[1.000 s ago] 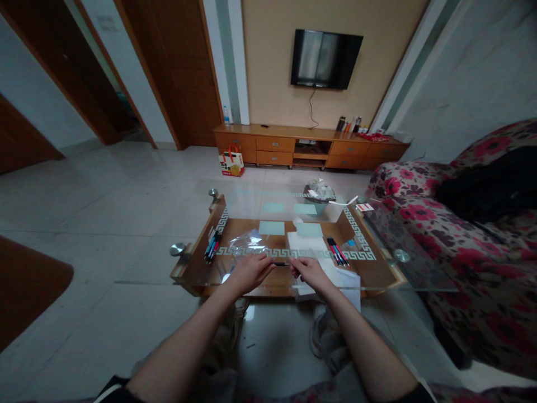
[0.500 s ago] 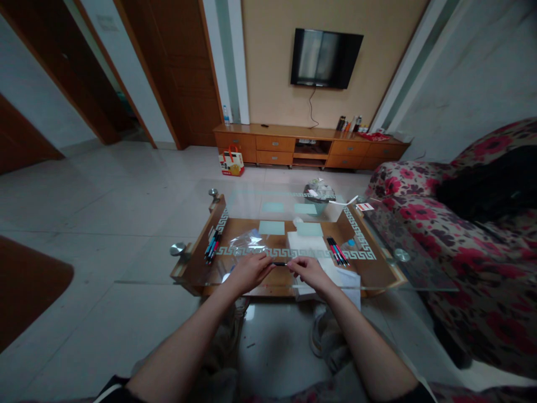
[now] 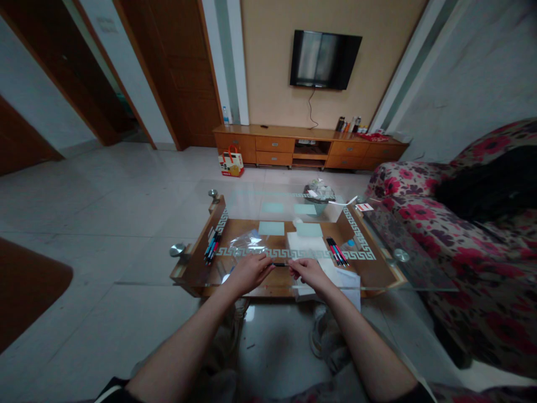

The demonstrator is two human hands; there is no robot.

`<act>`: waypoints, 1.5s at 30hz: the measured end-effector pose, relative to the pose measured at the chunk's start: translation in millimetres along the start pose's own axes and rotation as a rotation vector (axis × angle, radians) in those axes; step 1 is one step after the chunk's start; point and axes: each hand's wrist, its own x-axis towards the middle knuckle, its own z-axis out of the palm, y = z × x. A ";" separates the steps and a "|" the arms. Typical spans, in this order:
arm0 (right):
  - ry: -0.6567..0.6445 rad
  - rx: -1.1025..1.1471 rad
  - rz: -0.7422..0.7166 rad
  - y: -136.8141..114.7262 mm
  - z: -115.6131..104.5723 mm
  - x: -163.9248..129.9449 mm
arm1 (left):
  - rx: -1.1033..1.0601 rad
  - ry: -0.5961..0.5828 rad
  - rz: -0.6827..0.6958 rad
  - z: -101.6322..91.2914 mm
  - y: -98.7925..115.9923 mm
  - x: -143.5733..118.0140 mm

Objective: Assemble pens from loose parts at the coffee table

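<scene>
At lower centre of the frame, the left hand [image 3: 250, 271] and right hand [image 3: 307, 272] each pinch an end of a dark pen [image 3: 279, 264] (held level) over the glass table [image 3: 377, 274].

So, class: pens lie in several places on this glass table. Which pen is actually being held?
The dark pen at the near edge, pinched between the left hand and right hand. The pens at the left and the pens at the right lie untouched.

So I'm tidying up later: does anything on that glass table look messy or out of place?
Mostly orderly. Only a crumpled clear plastic bag lies loose left of the white paper stack. Both hands, left and right, hold one dark pen.
</scene>
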 end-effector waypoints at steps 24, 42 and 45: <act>0.080 0.004 -0.068 8.0 -15.8 13.2 | 0.126 -0.081 -0.045 9.9 7.6 11.8; 0.104 -0.113 -0.071 19.7 -23.9 22.8 | 0.115 -0.066 -0.062 18.3 13.0 19.6; 0.099 -0.089 -0.082 19.0 -23.9 21.7 | 0.120 -0.072 -0.068 19.2 11.3 18.9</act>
